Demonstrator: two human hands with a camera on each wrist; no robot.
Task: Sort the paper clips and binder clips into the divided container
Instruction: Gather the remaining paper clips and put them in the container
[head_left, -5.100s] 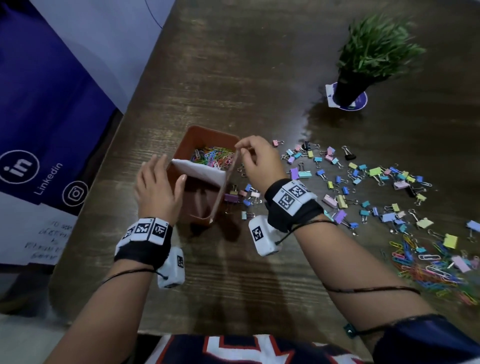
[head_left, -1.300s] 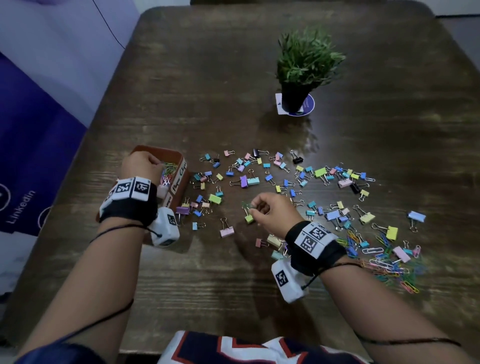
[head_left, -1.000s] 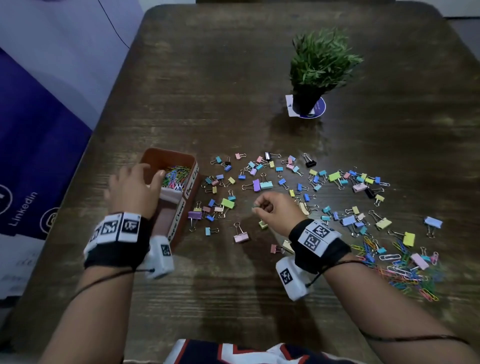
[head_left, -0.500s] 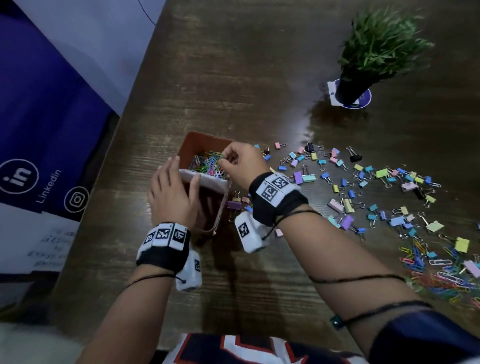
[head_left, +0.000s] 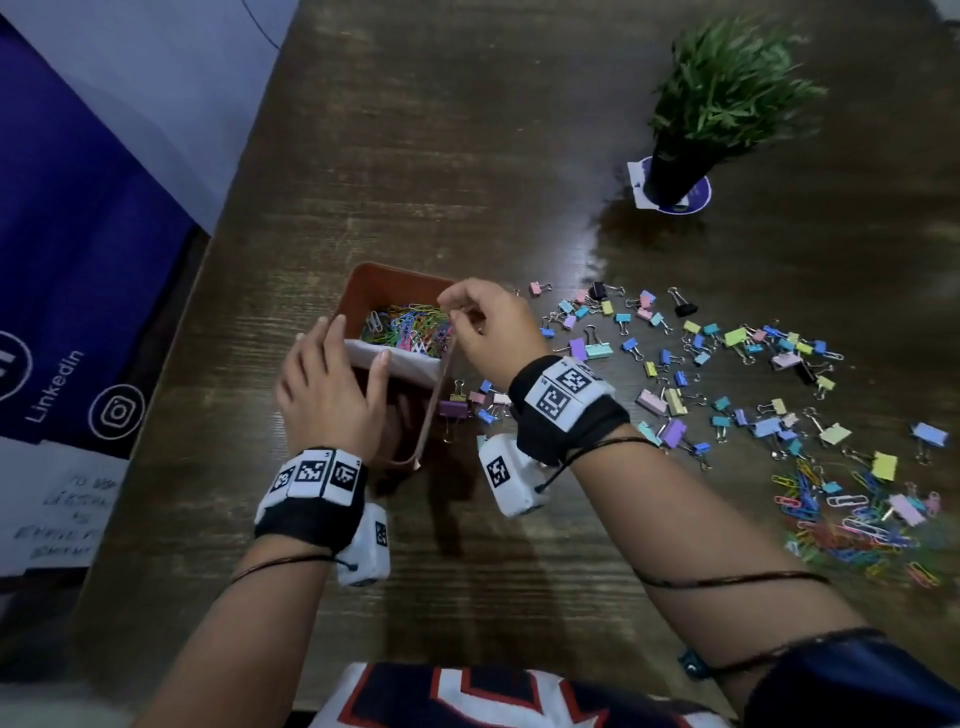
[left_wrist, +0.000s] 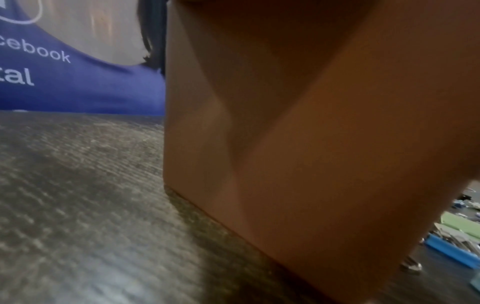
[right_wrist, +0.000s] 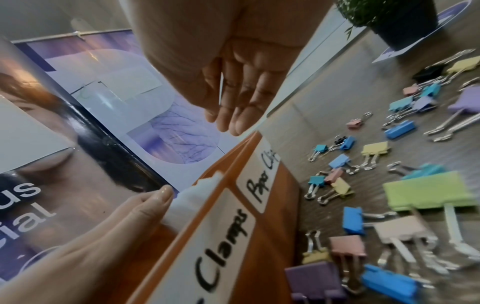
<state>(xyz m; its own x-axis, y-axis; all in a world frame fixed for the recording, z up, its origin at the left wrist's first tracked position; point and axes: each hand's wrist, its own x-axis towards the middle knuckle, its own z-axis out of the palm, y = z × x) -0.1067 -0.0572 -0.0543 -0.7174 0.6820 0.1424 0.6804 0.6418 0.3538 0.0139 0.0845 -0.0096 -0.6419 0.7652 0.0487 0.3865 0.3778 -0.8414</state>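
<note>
Container (head_left: 387, 283) under left hand (head_left: 327, 389), right hand (head_left: 488, 332) above its far compartment.

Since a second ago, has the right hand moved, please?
Yes. The right hand has left the scattered binder clips and now hangs over the container's far compartment, above the paper clips.

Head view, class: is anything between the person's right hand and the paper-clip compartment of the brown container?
Nothing visible. The right hand hovers over the brown container's open far compartment, coloured paper clips exposed below.
</note>
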